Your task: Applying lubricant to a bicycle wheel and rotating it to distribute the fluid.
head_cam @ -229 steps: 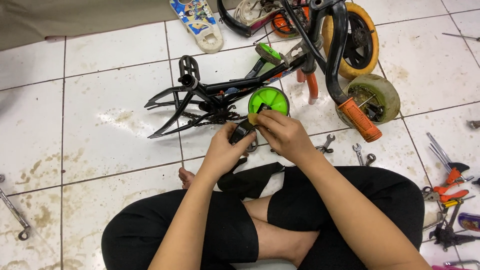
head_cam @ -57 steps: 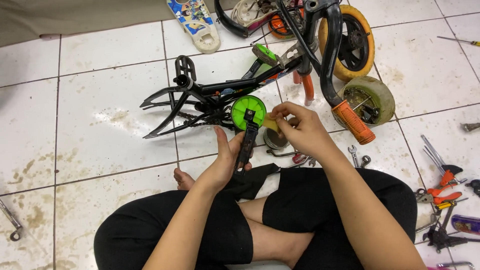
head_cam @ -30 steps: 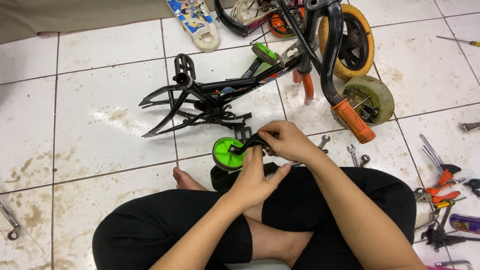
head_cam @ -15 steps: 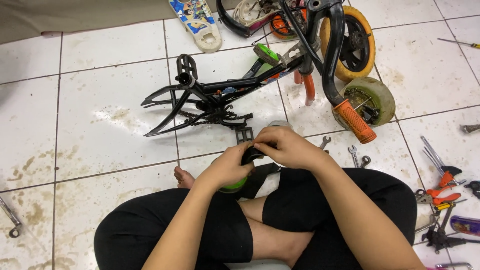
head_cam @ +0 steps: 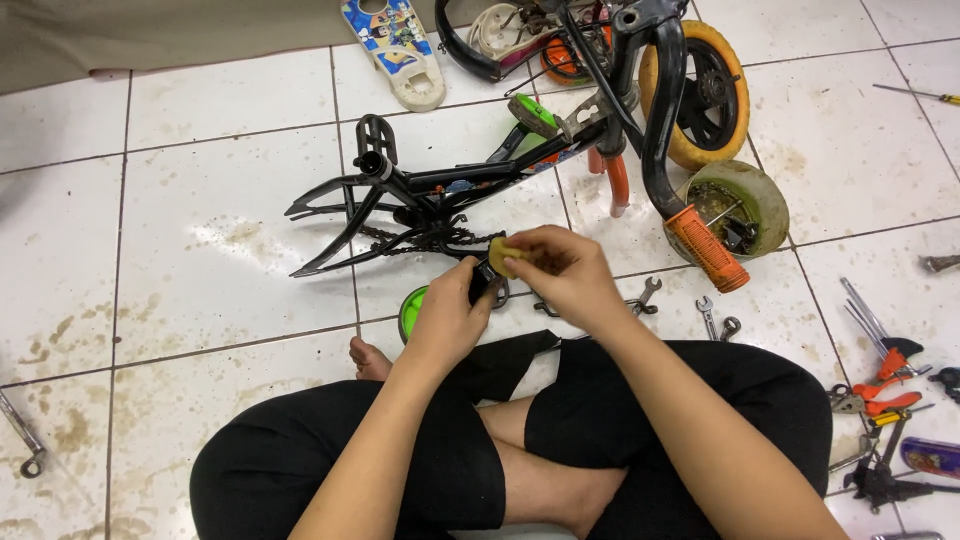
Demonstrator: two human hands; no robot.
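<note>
Left hand [head_cam: 447,318] gripped the black crank arm of the green round plastic chain guard [head_cam: 409,312], low over the white tiled floor [head_cam: 200,240]; right hand [head_cam: 560,275] pinched a small yellowish pad [head_cam: 499,256] against it. Risk: pad slipping off greasy metal.

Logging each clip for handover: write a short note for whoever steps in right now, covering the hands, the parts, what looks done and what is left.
Left hand: grips the black bracket of the green training wheel, held low before the knees.
Right hand: pinches a small yellowish piece at the bracket's top.
Bike frame lies on the tiled floor, chain slack; wrenches to the right.
Done: the wheel is off the frame.
Left: hard to tell; it remains unattached.
</note>
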